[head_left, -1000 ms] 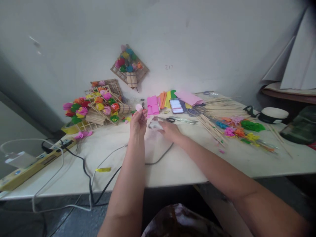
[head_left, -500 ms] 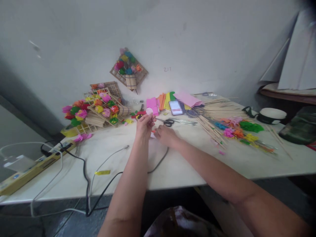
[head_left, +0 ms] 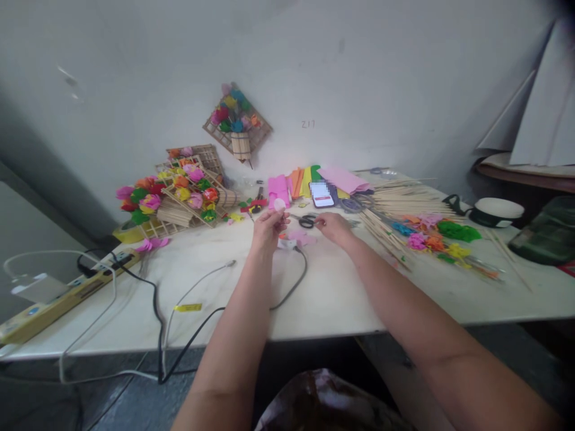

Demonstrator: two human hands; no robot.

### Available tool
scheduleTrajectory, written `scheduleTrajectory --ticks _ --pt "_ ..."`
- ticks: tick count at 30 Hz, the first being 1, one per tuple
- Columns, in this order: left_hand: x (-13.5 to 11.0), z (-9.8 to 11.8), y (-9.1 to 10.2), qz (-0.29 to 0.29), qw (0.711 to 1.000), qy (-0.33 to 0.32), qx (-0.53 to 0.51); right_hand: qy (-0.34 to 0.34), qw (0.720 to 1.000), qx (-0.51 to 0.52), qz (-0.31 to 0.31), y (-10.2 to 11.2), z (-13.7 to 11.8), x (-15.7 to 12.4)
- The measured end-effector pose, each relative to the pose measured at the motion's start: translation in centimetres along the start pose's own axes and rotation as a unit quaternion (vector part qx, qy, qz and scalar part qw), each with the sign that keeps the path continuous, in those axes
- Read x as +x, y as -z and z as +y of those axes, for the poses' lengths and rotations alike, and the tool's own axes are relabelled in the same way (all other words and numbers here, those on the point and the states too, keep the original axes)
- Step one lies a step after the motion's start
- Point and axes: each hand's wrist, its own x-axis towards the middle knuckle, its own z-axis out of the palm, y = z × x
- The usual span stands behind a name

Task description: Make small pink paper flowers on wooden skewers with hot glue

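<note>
My left hand pinches a pale pink round paper petal between thumb and fingers. My right hand rests palm down to the right, its fingertips drawn together beside the black handles of a pair of scissors. Thin wires lie partly under that hand; whether its fingers grip one is hidden. Between the hands, loose pale pink paper pieces lie by a small white device with an orange part and a black cable.
Folded crepe paper and a phone lie at the back. To the right are bamboo sticks, paper flowers and a green jar. Flower-covered lattices, a power strip and loose cables occupy the left.
My right hand has moved right, from beside my left hand to the scissors and wires, uncovering the white device and pink pieces. My left hand still holds the petal.
</note>
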Motion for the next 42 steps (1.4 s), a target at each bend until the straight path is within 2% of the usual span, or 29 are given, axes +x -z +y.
scheduleTrajectory --ticks 2,5,8,13,18,27,37,42 --pt "0.0 0.0 0.1 0.003 1.0 -0.003 0.006 -0.028 0.999 -0.004 0.033 0.7 1.2 0.5" --pt "0.1 -0.2 0.3 0.002 1.0 -0.005 0.009 -0.112 0.991 -0.013 0.069 1.5 3.2 1.3" --pt "0.0 -0.4 0.2 0.004 1.0 0.0 0.012 -0.159 0.985 -0.02 0.071 1.5 4.9 1.8" --pt "-0.1 -0.8 0.2 -0.001 1.0 0.005 0.017 -0.118 0.99 -0.069 0.033 0.5 5.8 2.0" --pt "-0.2 -1.1 0.0 -0.002 0.999 0.012 0.039 -0.089 0.991 -0.095 0.034 -0.4 6.3 2.4" --pt "-0.5 -1.2 -0.3 -0.006 0.998 0.031 0.059 -0.085 0.99 -0.111 0.021 -1.3 6.7 3.2" --pt "-0.2 -1.2 -0.1 -0.013 0.998 0.025 0.05 -0.064 0.986 -0.139 0.06 -0.5 6.0 3.2" --pt "-0.2 -1.1 -0.1 -0.01 0.998 0.021 0.05 -0.048 0.985 -0.162 0.038 0.5 5.6 2.7"
